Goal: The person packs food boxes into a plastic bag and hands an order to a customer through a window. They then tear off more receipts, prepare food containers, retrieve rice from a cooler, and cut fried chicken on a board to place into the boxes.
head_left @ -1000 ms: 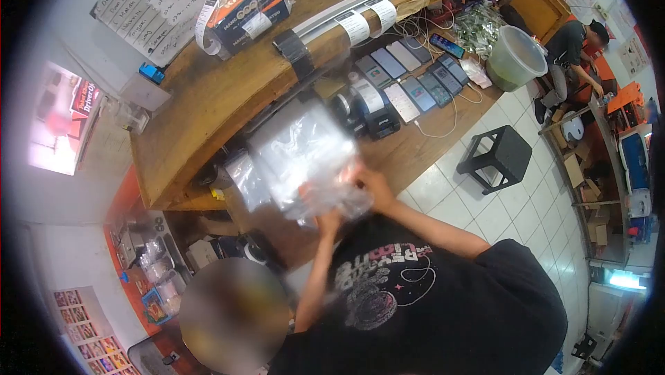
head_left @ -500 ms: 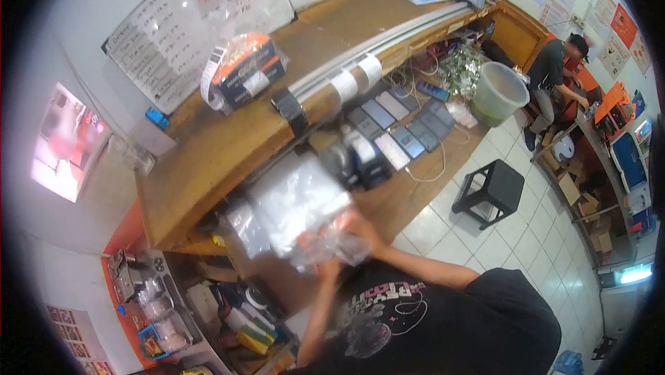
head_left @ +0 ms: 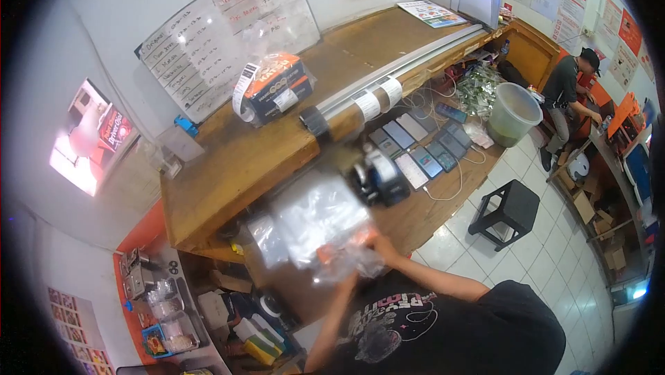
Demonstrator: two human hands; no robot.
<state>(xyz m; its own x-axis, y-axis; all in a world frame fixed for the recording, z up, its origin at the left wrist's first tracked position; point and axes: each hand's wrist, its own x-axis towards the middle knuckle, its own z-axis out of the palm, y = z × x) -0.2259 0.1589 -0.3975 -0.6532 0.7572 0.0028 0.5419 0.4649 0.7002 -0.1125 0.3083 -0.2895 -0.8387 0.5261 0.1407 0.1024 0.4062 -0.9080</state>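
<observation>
The crumpled clear plastic bag (head_left: 357, 263), over the counter's near edge, is gripped by the curled right hand (head_left: 385, 250); the left hand's (head_left: 347, 281) closure cannot be told. Its film is best handled evenly, without dragging the shiny silvery plastic sheets (head_left: 315, 205) beyond.

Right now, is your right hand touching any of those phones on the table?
Apart. The head view shows brown tabletop between the right hand and the nearest phone, a pale-screened one.
</observation>
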